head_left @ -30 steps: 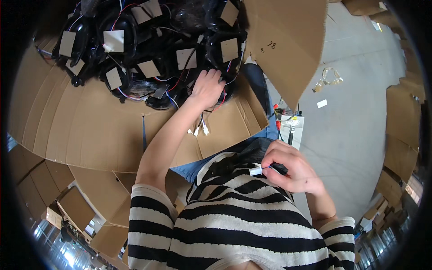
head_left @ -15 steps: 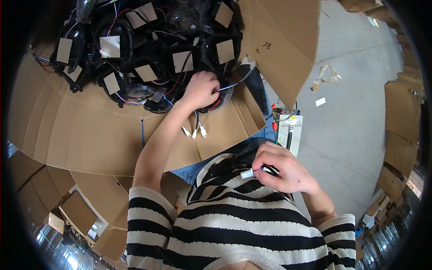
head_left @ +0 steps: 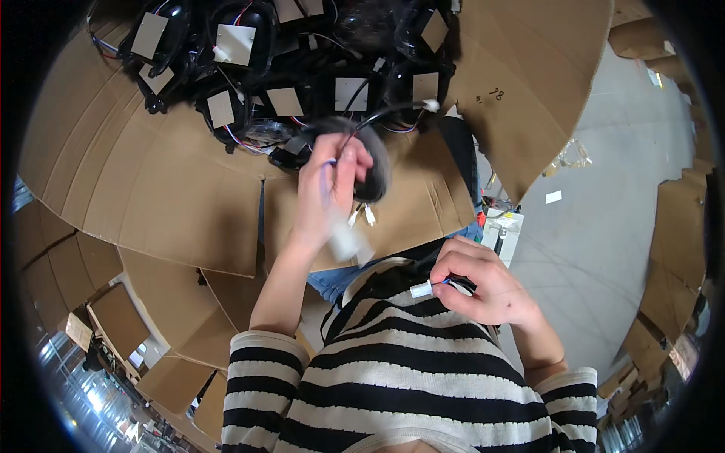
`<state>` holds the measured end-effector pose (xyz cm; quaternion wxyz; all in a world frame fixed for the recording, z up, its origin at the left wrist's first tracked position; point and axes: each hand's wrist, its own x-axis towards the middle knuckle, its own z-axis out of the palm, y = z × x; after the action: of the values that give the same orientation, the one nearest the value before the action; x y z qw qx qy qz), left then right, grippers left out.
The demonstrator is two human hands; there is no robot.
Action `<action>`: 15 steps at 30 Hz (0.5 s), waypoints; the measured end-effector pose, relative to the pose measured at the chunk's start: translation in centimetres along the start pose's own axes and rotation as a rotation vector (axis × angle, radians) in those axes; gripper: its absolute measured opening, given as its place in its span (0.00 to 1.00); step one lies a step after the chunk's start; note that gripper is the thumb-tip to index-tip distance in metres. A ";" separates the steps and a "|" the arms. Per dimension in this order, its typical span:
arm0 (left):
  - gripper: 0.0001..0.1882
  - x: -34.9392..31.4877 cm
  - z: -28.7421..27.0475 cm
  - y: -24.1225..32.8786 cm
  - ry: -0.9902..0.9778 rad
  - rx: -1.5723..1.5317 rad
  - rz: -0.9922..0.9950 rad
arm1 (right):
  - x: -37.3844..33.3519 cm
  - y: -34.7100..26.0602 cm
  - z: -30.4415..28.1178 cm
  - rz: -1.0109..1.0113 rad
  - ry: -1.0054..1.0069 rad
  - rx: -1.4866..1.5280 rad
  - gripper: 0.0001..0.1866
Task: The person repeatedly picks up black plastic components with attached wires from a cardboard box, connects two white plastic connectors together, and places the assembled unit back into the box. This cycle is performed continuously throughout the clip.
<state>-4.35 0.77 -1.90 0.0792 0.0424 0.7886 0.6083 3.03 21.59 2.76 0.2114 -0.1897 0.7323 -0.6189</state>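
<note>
My left hand (head_left: 325, 189) is closed on a wire lead; a white connector (head_left: 346, 243), smeared by motion, hangs below it. Right behind its fingers is a blurred black rounded part (head_left: 374, 162); whether the hand carries it too is unclear. A black cable ending in a white plug (head_left: 430, 106) runs up and right from there. Small white plugs (head_left: 369, 215) dangle just below that part, over the cardboard. In front of my striped shirt, my right hand (head_left: 479, 283) pinches dark and blue wires, with a white connector (head_left: 421, 289) sticking out leftward from the fingertips.
An open cardboard box (head_left: 174, 181) holds several black rounded parts with square plates (head_left: 236, 45) and loose wires. Its right flap (head_left: 529, 68) stands outward. A metal-cased device (head_left: 502, 234) with red clips is beside my right hand. More cartons (head_left: 162, 294) lie at lower left.
My left hand has drawn back from the black parts toward me, lifting a wire lead with its connector. My right hand keeps its pinch almost in place. The whole view has shifted slightly.
</note>
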 end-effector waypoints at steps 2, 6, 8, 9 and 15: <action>0.11 -0.8 -0.2 0.2 -0.039 0.122 -0.086 | 0.3 0.0 0.2 -0.003 -0.002 0.004 0.04; 0.13 -2.0 -0.8 -0.2 -0.173 -0.111 -0.247 | 1.0 -0.1 0.3 -0.032 -0.023 -0.018 0.04; 0.14 -2.7 -0.7 -0.2 -0.209 -0.048 -0.275 | 1.2 0.0 0.4 -0.030 -0.017 -0.021 0.04; 0.16 -3.0 -0.5 0.0 -0.198 -0.048 -0.282 | 1.4 0.0 0.4 -0.024 -0.015 -0.022 0.04; 0.16 -4.7 -0.4 2.4 -0.229 0.174 -0.188 | 2.4 -0.9 0.6 -0.024 0.012 -0.029 0.05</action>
<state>0.12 0.27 0.80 0.2214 0.0441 0.8246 0.5188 1.31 19.70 3.34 0.1966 -0.1979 0.7401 -0.6120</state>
